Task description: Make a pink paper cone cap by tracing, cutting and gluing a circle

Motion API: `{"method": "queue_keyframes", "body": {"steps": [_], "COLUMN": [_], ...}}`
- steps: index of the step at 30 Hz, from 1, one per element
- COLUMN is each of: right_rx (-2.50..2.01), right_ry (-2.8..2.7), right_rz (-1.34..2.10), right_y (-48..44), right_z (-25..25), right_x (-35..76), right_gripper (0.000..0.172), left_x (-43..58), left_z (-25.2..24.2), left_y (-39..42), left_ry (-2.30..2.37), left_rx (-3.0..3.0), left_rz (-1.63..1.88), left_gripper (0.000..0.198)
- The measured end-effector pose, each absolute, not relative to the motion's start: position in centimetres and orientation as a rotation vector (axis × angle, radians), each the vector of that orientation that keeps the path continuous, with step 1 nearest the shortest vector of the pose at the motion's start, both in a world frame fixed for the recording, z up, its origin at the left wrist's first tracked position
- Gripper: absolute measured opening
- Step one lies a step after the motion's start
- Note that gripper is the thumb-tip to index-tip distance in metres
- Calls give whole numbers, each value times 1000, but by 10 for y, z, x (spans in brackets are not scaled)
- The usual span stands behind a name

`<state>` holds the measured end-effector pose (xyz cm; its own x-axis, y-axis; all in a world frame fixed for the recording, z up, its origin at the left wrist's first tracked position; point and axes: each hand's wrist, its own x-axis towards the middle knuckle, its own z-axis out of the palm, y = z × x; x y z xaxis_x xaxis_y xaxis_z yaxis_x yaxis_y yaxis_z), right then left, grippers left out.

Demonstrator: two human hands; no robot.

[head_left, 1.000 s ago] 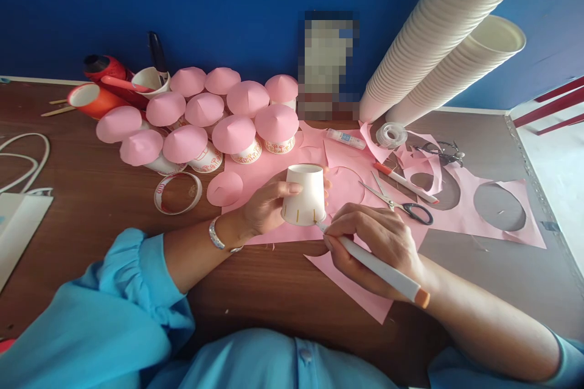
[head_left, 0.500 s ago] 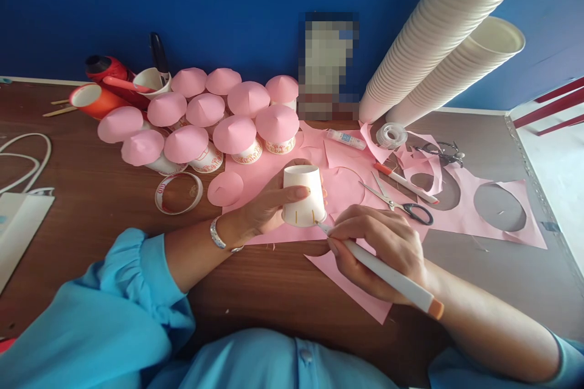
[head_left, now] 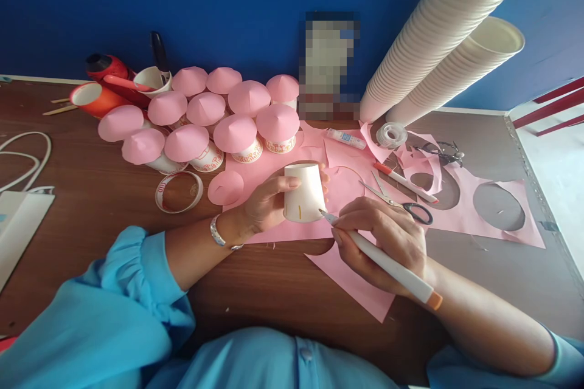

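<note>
My left hand is closed around a small white paper cup, thumb on the near side and fingertips showing at its right. Short yellow-brown strokes mark the cup close to its lower edge. Between the fingers of my right hand is a white marker pen with an orange end. The pen's tip is at the cup's lower right side; whether it touches cannot be made out. Behind the cup, pink paper sheets cover part of the brown table.
Several decorated cups with pink cone tops stand at the back left. Tall stacks of white cups lean at the back right. Scissors, a red-capped marker, a glue stick, clear tape and a paper ring lie around.
The cup has turned in my left hand, so the strokes now sit further left. My left thumb has shifted left, and the pen tip has moved slightly up and right.
</note>
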<state>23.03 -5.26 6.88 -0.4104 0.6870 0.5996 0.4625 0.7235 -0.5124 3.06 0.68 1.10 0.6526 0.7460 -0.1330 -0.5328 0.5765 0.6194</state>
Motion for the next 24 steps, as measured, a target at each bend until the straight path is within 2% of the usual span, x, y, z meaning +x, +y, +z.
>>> {"method": "queue_keyframes", "body": {"steps": [7,14,18,24], "right_rx": [-840,-615,-656,-752], "right_ry": [-2070,-2046,-2029,-2041], "right_rz": [343,293,321,320], "right_y": [-51,-58,-60,-56], "right_z": [66,55,56,60], "right_x": [230,231,231,229], "right_gripper": [20,18,16,17], "left_x": [30,28,29,31], "left_z": [12,16,16,12], "left_y": [7,8,7,7], "left_ry": [367,382,403,431], "left_rx": [569,453,477,568], "left_rz": [746,799,816,796], "left_gripper": [45,50,61,57]}}
